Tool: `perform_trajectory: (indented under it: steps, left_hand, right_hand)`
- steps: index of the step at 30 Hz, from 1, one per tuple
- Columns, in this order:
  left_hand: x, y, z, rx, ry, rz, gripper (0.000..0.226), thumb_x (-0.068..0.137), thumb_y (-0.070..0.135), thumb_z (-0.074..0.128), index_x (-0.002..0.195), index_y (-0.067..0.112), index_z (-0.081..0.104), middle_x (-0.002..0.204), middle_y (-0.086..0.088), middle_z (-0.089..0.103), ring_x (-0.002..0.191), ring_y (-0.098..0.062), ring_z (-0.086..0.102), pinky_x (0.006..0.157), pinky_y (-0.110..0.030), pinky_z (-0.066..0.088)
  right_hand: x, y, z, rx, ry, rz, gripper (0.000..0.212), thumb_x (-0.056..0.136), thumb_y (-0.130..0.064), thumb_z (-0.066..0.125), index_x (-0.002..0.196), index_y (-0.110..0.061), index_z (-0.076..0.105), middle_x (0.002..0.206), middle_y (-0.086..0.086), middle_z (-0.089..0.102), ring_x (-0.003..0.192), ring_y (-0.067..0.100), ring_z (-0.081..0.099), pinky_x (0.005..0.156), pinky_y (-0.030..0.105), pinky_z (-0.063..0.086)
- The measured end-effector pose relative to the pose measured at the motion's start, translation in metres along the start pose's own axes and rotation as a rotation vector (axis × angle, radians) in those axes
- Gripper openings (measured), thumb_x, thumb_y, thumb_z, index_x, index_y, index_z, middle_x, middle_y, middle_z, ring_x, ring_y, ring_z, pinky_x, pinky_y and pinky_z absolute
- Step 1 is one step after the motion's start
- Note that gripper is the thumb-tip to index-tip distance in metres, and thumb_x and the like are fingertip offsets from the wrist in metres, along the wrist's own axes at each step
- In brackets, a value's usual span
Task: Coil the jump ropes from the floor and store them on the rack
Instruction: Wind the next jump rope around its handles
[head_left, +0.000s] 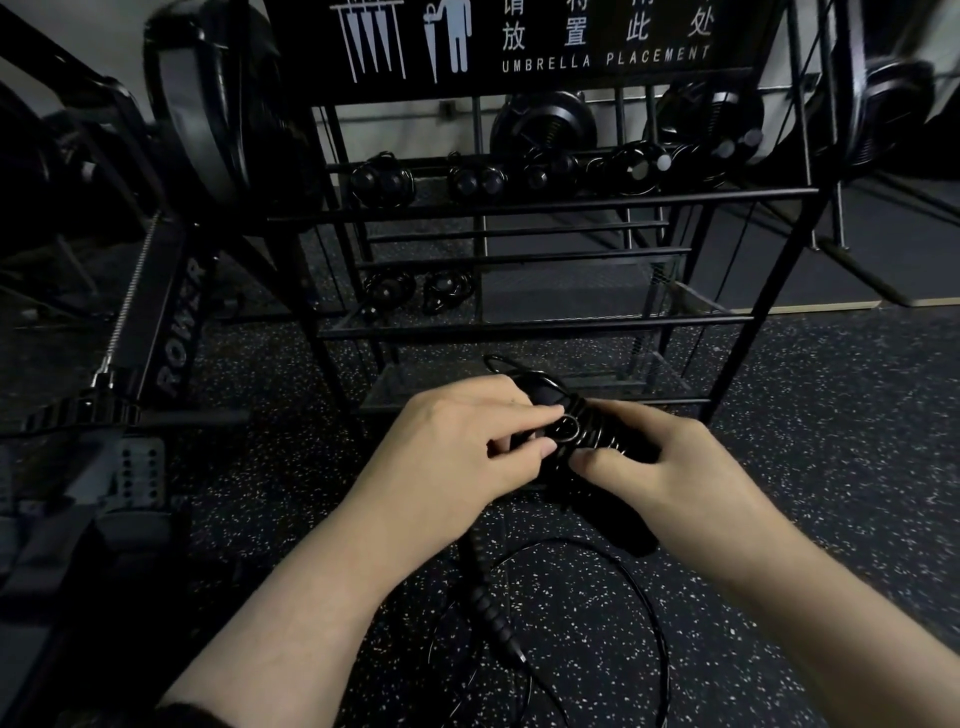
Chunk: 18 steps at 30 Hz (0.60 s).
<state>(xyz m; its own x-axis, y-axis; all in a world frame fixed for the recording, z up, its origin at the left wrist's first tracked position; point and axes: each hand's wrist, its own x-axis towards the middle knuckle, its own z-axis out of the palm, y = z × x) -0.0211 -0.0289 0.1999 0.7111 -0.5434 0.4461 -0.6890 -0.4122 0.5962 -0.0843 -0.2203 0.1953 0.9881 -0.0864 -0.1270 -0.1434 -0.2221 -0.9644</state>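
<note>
Currently, the work is partly complete: several coiled jump ropes (382, 179) already sit on the upper shelf of the black rack (540, 200), and two more on the shelf below. One jump rope (587, 428) is mid-coil, held in front of the rack's lowest tier. The left hand (467, 441) pinches the wound cord with its fingertips; the right hand (660, 457) grips the bundle from the other side. A ridged handle (491, 608) and a loose loop of cord hang below the hands over the speckled floor (831, 415), so winding and shelving remain.
</note>
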Motion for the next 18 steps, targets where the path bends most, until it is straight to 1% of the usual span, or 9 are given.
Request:
perform_trajectory:
  steps: [4, 5, 8, 11, 14, 16, 18]
  left_hand:
    - [0.0009, 0.001, -0.0022, -0.011, 0.0, -0.013, 0.028, 0.088, 0.025, 0.072, 0.115, 0.022, 0.078, 0.081, 0.009, 0.063, 0.081, -0.013, 0.062, 0.074, -0.016, 0.047]
    - [0.0012, 0.0007, -0.0026, -0.018, 0.006, -0.022, 0.026, 0.089, 0.023, 0.074, 0.115, 0.022, 0.078, 0.08, 0.009, 0.063, 0.081, -0.011, 0.062, 0.074, -0.013, 0.045]
    - [0.0026, 0.0005, -0.0049, -0.043, 0.034, -0.069, 0.025, 0.088, 0.019, 0.077, 0.113, 0.024, 0.079, 0.078, 0.01, 0.061, 0.082, -0.006, 0.061, 0.076, -0.009, 0.041]
    - [0.004, 0.0, -0.0076, -0.029, 0.023, -0.071, 0.025, 0.088, 0.018, 0.078, 0.111, 0.026, 0.08, 0.078, 0.009, 0.061, 0.082, -0.009, 0.06, 0.074, -0.008, 0.04]
    - [0.0041, -0.0013, -0.0084, -0.021, 0.024, -0.071, 0.024, 0.086, 0.015, 0.079, 0.107, 0.026, 0.081, 0.077, 0.006, 0.061, 0.08, -0.013, 0.059, 0.07, -0.011, 0.041]
    - [0.0039, -0.0021, -0.0078, -0.023, 0.025, -0.071, 0.023, 0.085, 0.013, 0.08, 0.104, 0.025, 0.081, 0.076, 0.005, 0.06, 0.078, -0.014, 0.058, 0.069, -0.017, 0.043]
    - [0.0033, -0.0025, -0.0083, -0.033, -0.017, -0.072, 0.023, 0.087, 0.014, 0.078, 0.105, 0.027, 0.08, 0.078, 0.004, 0.061, 0.08, -0.017, 0.059, 0.071, -0.023, 0.046]
  right_hand:
    - [0.0001, 0.0012, 0.0002, 0.026, 0.03, 0.012, 0.03, 0.088, -0.025, 0.076, 0.115, -0.035, 0.068, 0.087, 0.003, 0.079, 0.075, 0.029, 0.076, 0.063, 0.048, 0.06]
    - [0.0001, 0.0014, 0.0004, 0.032, 0.038, 0.009, 0.03, 0.087, -0.026, 0.077, 0.115, -0.035, 0.068, 0.087, 0.001, 0.079, 0.077, 0.029, 0.077, 0.062, 0.046, 0.061]
    - [0.0005, 0.001, 0.0015, 0.053, 0.068, -0.018, 0.033, 0.085, -0.027, 0.079, 0.114, -0.035, 0.066, 0.086, -0.006, 0.078, 0.07, 0.018, 0.076, 0.055, 0.029, 0.059]
    - [0.0009, 0.0017, 0.0035, 0.048, 0.081, -0.051, 0.037, 0.083, -0.025, 0.081, 0.117, -0.032, 0.065, 0.084, -0.013, 0.077, 0.066, 0.008, 0.073, 0.053, 0.019, 0.053]
    - [0.0008, 0.0032, 0.0056, 0.012, 0.089, -0.083, 0.042, 0.081, -0.029, 0.082, 0.119, -0.033, 0.065, 0.086, -0.017, 0.076, 0.07, 0.004, 0.073, 0.055, 0.015, 0.051]
    - [0.0008, 0.0042, 0.0061, 0.011, 0.091, -0.093, 0.044, 0.079, -0.031, 0.083, 0.119, -0.033, 0.065, 0.087, -0.017, 0.076, 0.071, 0.002, 0.073, 0.056, 0.014, 0.05]
    - [0.0006, 0.0047, 0.0059, 0.013, 0.086, -0.11, 0.045, 0.077, -0.034, 0.083, 0.118, -0.033, 0.065, 0.088, -0.017, 0.076, 0.072, 0.002, 0.072, 0.057, 0.013, 0.05]
